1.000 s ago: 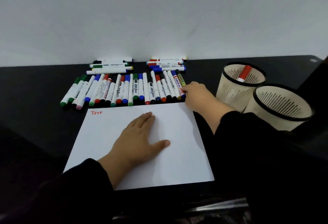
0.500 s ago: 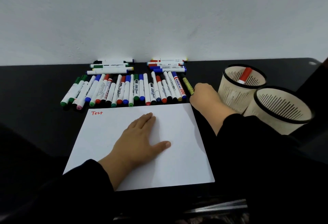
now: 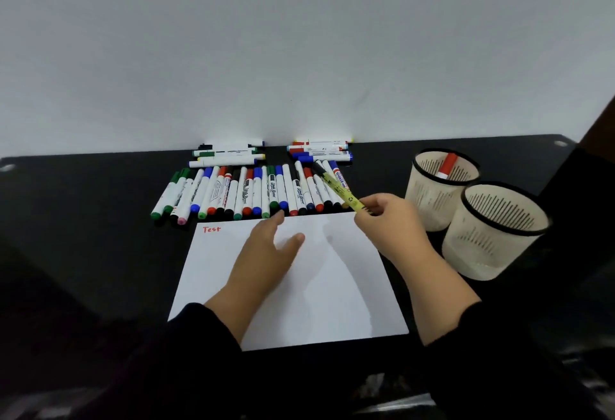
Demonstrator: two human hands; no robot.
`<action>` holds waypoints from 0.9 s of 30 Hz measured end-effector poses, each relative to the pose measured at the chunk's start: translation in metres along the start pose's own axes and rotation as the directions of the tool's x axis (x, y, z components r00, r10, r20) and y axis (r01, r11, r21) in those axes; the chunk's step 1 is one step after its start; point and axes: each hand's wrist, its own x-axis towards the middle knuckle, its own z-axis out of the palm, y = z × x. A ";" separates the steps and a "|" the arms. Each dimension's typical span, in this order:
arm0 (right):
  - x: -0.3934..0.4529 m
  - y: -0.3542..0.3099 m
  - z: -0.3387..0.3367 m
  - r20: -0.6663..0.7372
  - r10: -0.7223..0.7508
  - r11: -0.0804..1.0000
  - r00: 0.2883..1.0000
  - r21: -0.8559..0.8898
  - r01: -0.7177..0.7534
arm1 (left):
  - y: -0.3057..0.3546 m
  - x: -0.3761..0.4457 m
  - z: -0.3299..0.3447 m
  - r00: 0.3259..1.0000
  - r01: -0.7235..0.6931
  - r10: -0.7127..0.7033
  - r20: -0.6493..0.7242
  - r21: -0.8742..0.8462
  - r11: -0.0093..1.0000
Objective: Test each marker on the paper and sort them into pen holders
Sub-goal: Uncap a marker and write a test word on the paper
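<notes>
right hand (image 3: pixel 387 220): pinching the yellow highlighter (image 3: pixel 339 188) by its tail end, black cap pointing away over the marker row (image 3: pixel 246 191), cap still on.
left hand (image 3: pixel 269 246): fingers straight, lying flat on the paper (image 3: pixel 349 286), pinning it.
risk 1: cap is hanging over the row; a low swing is likely knocking markers loose and rolling them.
risk 2: left hand lifting to uncap is freeing the sheet, which may slide.
risk 3: near pen holder (image 3: pixel 492 233) is sitting beside the right forearm; an elbow could tip it. Far pen holder (image 3: pixel 442 193) is holding one red marker (image 3: pixel 447 166).
surface: glossy black desk (image 3: pixel 83 236), "Test" in red on the sheet.
room: plain pale wall (image 3: pixel 299 53) behind.
</notes>
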 end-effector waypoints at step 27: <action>-0.046 -0.044 0.109 0.381 0.153 0.699 0.912 0.610 -0.373 | -0.029 -0.031 -0.082 0.949 0.297 -0.267 0.167 -0.188 0.936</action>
